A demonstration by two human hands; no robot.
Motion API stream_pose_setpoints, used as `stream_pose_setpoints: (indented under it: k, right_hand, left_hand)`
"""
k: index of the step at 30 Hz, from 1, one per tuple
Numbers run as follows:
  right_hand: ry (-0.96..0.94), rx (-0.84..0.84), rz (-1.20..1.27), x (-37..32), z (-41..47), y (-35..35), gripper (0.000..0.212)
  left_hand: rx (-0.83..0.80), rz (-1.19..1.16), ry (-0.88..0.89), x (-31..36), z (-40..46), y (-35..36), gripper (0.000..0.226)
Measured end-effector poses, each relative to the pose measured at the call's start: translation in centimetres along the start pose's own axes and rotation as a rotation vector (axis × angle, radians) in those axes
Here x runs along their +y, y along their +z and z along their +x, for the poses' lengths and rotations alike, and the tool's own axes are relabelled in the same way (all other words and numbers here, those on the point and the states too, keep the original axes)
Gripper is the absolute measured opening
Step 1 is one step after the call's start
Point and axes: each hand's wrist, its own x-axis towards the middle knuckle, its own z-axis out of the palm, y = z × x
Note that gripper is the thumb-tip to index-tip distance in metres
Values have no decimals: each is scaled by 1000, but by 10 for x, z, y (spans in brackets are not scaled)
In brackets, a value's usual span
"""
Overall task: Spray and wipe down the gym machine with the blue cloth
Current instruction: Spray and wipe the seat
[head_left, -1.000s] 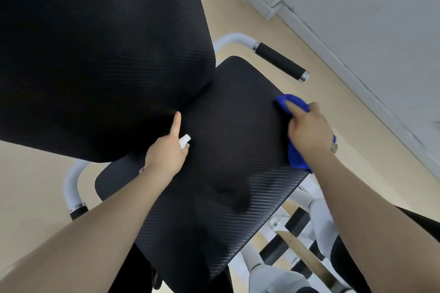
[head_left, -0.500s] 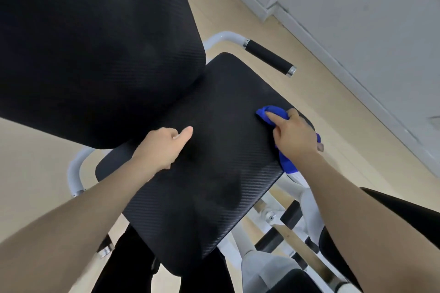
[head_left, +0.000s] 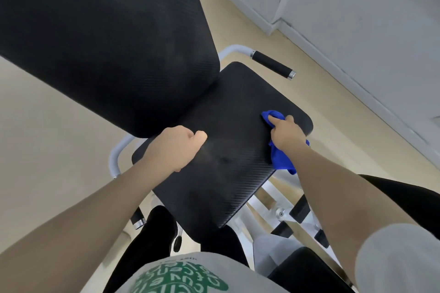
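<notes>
The gym machine has a black textured seat pad (head_left: 238,100) and a large black back pad (head_left: 107,38) above it. My right hand (head_left: 287,134) grips the blue cloth (head_left: 282,162) and presses it on the seat's right edge; part of the cloth hangs over the side. My left hand (head_left: 176,147) hovers over the seat's left part with its fingers curled round a small spray bottle, which the hand hides. A faint mist shows just right of that hand.
A white tube with a black grip (head_left: 273,66) sticks out behind the seat, and another white tube (head_left: 114,159) curves at its left. The white frame with black rollers (head_left: 297,209) lies below right. A white wall and baseboard (head_left: 357,78) run along the right.
My right hand has slid the cloth inward and along the seat's right edge. My left hand curled its pointing finger down, and the white nozzle seen earlier is now hidden.
</notes>
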Motion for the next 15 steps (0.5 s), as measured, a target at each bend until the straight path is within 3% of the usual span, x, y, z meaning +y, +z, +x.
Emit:
stream_pose_setpoints:
  k: [4, 8, 11, 15]
  right_hand:
    - [-18, 29, -41, 1, 0, 3, 44]
    - [17, 145, -128, 4, 2, 5, 48]
    - [110, 222, -84, 0, 3, 14, 51]
    - [-106, 279, -210, -39, -9, 49, 50]
  left_hand:
    - [17, -56, -32, -8, 3, 7, 40]
    - [-28, 81, -98, -27, 15, 15, 52]
    - [48, 186, -162, -55, 26, 32, 60]
    - [74, 178, -252, -92, 37, 55, 58]
